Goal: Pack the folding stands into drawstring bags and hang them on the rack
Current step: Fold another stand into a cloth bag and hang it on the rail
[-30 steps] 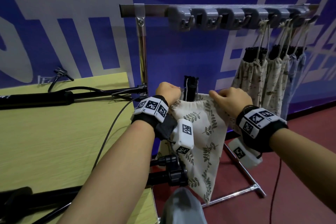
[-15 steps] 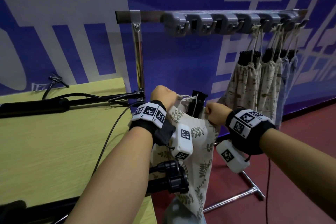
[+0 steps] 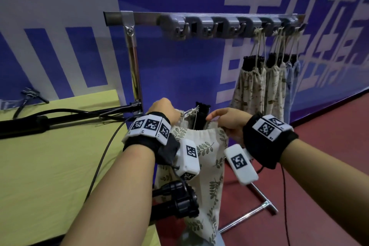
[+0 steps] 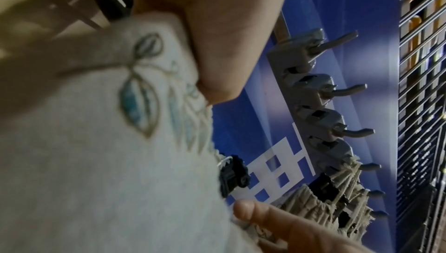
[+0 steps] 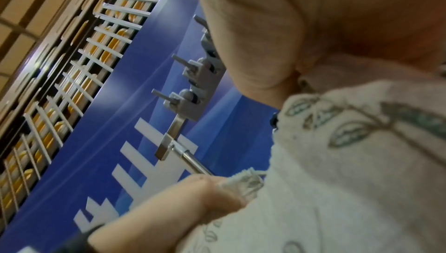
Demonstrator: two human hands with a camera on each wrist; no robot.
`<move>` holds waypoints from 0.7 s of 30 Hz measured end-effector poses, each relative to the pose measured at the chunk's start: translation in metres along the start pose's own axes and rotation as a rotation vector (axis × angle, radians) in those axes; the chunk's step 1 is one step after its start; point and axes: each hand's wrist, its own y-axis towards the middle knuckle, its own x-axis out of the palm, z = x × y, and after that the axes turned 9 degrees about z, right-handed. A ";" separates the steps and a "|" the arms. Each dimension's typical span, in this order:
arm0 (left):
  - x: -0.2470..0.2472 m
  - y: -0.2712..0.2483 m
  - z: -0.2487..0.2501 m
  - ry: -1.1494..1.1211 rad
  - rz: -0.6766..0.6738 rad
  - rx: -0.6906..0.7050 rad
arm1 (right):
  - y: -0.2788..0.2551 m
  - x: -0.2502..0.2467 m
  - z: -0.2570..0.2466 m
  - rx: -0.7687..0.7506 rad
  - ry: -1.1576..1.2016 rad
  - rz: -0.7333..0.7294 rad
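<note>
A cream leaf-print drawstring bag hangs between my hands beside the table's right edge. The black top of a folding stand sticks out of its gathered mouth. My left hand grips the bag's left top corner, where the cord ends show. My right hand holds the right side of the rim, its index finger stretched towards the stand. The left wrist view has the thumb clamped on the bag cloth and the stand's tip. Bag cloth fills the right wrist view. Above is the rack bar.
Several filled bags hang from the rack's right hooks; the left hooks are bare. The rack post stands just behind my left hand. On the yellow-green table lie black stands and a cable. Another black stand is under my left wrist.
The bag's mouth has drawn in from wide to gathered round the stand. My right hand has come closer to the left one, and its index finger now reaches out.
</note>
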 end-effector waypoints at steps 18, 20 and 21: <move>-0.004 -0.003 0.000 0.034 -0.043 -0.010 | -0.012 0.019 -0.008 -0.223 -0.108 0.100; -0.007 -0.003 -0.001 0.032 -0.051 -0.018 | -0.014 0.019 -0.008 -0.262 -0.100 0.102; -0.007 -0.003 -0.002 0.032 -0.052 -0.028 | -0.015 0.018 -0.009 -0.278 -0.107 0.099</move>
